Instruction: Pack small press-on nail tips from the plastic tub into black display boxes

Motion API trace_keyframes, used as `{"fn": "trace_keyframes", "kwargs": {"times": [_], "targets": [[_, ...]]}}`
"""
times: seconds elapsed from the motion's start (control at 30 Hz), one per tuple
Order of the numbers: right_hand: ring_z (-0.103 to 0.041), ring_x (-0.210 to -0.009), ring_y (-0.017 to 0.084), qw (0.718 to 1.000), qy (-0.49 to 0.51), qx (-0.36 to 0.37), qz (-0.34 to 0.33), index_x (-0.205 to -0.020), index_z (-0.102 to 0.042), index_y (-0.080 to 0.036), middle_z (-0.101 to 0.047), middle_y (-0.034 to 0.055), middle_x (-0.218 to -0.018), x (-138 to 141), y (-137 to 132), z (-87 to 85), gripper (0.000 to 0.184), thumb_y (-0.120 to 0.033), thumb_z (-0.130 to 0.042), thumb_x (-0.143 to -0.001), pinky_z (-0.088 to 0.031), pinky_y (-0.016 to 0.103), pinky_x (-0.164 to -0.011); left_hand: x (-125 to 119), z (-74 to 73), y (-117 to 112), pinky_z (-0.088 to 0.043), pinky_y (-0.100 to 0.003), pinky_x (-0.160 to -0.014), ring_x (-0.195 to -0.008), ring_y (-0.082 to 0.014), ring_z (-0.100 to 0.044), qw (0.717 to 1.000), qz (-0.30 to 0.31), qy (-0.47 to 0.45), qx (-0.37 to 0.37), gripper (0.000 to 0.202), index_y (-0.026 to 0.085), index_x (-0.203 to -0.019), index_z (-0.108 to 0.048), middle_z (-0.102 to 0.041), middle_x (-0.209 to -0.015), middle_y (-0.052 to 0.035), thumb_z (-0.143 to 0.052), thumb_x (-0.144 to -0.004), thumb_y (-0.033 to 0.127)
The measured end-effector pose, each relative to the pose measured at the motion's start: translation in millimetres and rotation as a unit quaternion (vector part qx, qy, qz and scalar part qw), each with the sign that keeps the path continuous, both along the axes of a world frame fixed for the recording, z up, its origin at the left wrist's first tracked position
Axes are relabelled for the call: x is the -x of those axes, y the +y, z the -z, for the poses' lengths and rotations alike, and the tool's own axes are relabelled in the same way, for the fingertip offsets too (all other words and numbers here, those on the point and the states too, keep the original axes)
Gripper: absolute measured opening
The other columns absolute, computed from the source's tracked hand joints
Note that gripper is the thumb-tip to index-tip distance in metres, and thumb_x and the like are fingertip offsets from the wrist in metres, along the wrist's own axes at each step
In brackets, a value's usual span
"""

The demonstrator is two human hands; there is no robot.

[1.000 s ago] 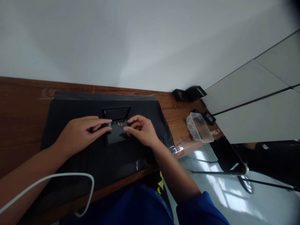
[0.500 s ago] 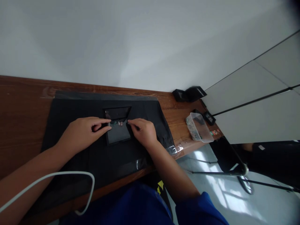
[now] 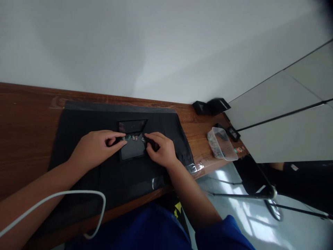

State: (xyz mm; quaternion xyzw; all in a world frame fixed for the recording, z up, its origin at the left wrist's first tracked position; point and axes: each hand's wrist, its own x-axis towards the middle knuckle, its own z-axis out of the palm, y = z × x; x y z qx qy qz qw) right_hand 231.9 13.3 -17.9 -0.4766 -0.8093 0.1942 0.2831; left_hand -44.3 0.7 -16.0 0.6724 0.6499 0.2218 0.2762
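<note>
A small black hinged case point(image 3: 132, 149) lies open on a black mat point(image 3: 85, 121), its lid point(image 3: 132, 125) tilted up at the back. Several tiny parts point(image 3: 132, 138) sit along the hinge line. My left hand point(image 3: 96, 149) rests on the case's left edge, index finger and thumb pinched at its corner. My right hand point(image 3: 160, 149) is curled at the case's right edge, fingertips touching the corner beside the small parts. What the fingers pinch, if anything, is too small to see.
The mat covers a brown wooden table point(image 3: 26, 128) against a white wall. A clear plastic tub point(image 3: 221, 144) with small items stands at the right end, with black holders point(image 3: 212, 106) behind it. A white cable point(image 3: 78, 198) loops over my left forearm.
My right hand has dropped from a raised pinch above the case onto its right edge and curled in. My left hand has barely moved.
</note>
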Motion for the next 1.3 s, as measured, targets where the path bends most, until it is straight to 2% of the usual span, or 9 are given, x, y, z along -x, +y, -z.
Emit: {"fn": "trace_keyframes", "kwargs": {"times": [0.1, 0.27, 0.43, 0.57, 0.67, 0.8, 1.07, 1.17, 1.3], "targets": [[-0.066, -0.066, 0.011, 0.999, 0.035, 0.011, -0.024, -0.125, -0.084, -0.022, -0.083, 0.0071, -0.117, -3.7, 8.0, 4.6, 0.031, -0.026, -0.067, -0.098, -0.057, 0.027, -0.067, -1.2, -1.8, 1.9, -0.039, -0.033, -0.061, -0.063, -0.0198, -0.057, 1.0, 0.013, 0.015, 0.004, 0.063, 0.03, -0.116, -0.09, -0.064, -0.069, -0.0009, -0.057, -0.085, 0.073], [-0.067, -0.071, 0.011, 0.998, 0.038, 0.022, -0.046, -0.119, -0.086, -0.023, -0.081, 0.0053, -0.111, -5.3, 13.3, 5.5, 0.028, -0.022, -0.064, -0.102, -0.053, 0.024, -0.068, -1.3, -2.9, 3.7, -0.037, -0.032, -0.059, -0.06, -0.0199, -0.056, 0.999, 0.032, 0.02, 0.013, 0.064, 0.03, -0.123, -0.089, -0.064, -0.066, -0.0004, -0.054, -0.088, 0.071], [-0.068, -0.073, 0.011, 0.998, 0.037, 0.03, -0.032, -0.115, -0.088, -0.023, -0.082, 0.0052, -0.109, -0.4, 10.4, 2.5, 0.023, -0.033, -0.071, -0.103, -0.054, 0.025, -0.071, -0.6, -2.0, 3.7, -0.037, -0.031, -0.057, -0.058, -0.0192, -0.055, 0.999, 0.037, 0.015, 0.012, 0.064, 0.03, -0.124, -0.088, -0.062, -0.064, 0.0004, -0.055, -0.09, 0.072], [-0.07, -0.077, 0.014, 0.999, 0.03, 0.029, 0.016, -0.111, -0.087, -0.024, -0.082, 0.0038, -0.1, 7.1, 10.4, 2.5, 0.02, -0.037, -0.077, -0.101, -0.056, 0.026, -0.076, -0.2, -1.8, 3.4, -0.037, -0.03, -0.056, -0.057, -0.0186, -0.054, 0.999, 0.045, 0.008, 0.001, 0.058, 0.031, -0.121, -0.088, -0.062, -0.062, 0.001, -0.057, -0.091, 0.069], [-0.071, -0.08, 0.015, 0.999, 0.013, 0.025, 0.038, -0.119, -0.086, -0.025, -0.082, 0.0025, -0.099, 11.1, 9.9, 1.3, 0.025, -0.037, -0.08, -0.098, -0.056, 0.026, -0.078, -0.2, -1.9, 3.8, -0.037, -0.03, -0.056, -0.058, -0.0184, -0.055, 0.999, 0.044, 0.006, -0.001, 0.056, 0.031, -0.121, -0.088, -0.063, -0.062, 0.0014, -0.058, -0.09, 0.067], [-0.072, -0.083, 0.015, 0.999, -0.02, 0.019, 0.033, -0.136, -0.081, -0.027, -0.081, 0.0015, -0.102, 15.8, 6.9, -1.9, 0.037, -0.032, -0.075, -0.1, -0.056, 0.025, -0.078, 0.4, -1.1, 4.6, -0.038, -0.031, -0.058, -0.059, -0.0191, -0.056, 0.999, 0.043, 0.011, 0.007, 0.059, 0.031, -0.124, -0.087, -0.065, -0.067, 0.0005, -0.058, -0.089, 0.069], [-0.076, -0.09, 0.014, 0.998, -0.057, 0.027, 0.013, -0.132, -0.083, -0.031, -0.083, 0.0017, -0.112, 23.1, 2.8, -4.8, 0.037, -0.022, -0.063, -0.102, -0.056, 0.024, -0.079, 1.4, -0.6, 4.7, -0.039, -0.032, -0.058, -0.059, -0.0195, -0.057, 0.999, 0.046, 0.018, 0.013, 0.064, 0.03, -0.127, -0.086, -0.065, -0.067, 0.0002, -0.056, -0.09, 0.072], [-0.076, -0.088, 0.015, 0.999, -0.045, 0.015, 0.003, -0.135, -0.081, -0.028, -0.082, 0.0025, -0.108, 21.5, 1.8, -4.4, 0.037, -0.026, -0.066, -0.101, -0.057, 0.025, -0.08, 1.4, -1.2, 4.7, -0.041, -0.032, -0.058, -0.06, -0.0202, -0.059, 0.999, 0.045, 0.017, 0.016, 0.063, 0.031, -0.126, -0.087, -0.068, -0.069, -0.0002, -0.057, -0.089, 0.072], [-0.076, -0.089, 0.015, 0.999, -0.038, 0.003, 0.0, -0.137, -0.08, -0.026, -0.081, 0.0028, -0.103, 23.2, 2.8, -2.7, 0.041, -0.043, -0.077, -0.1, -0.057, 0.025, -0.081, 1.5, -0.9, 4.1, -0.041, -0.032, -0.058, -0.058, -0.0198, -0.059, 0.999, 0.044, 0.015, 0.013, 0.06, 0.032, -0.126, -0.086, -0.067, -0.067, 0.0008, -0.058, -0.089, 0.071]]}}
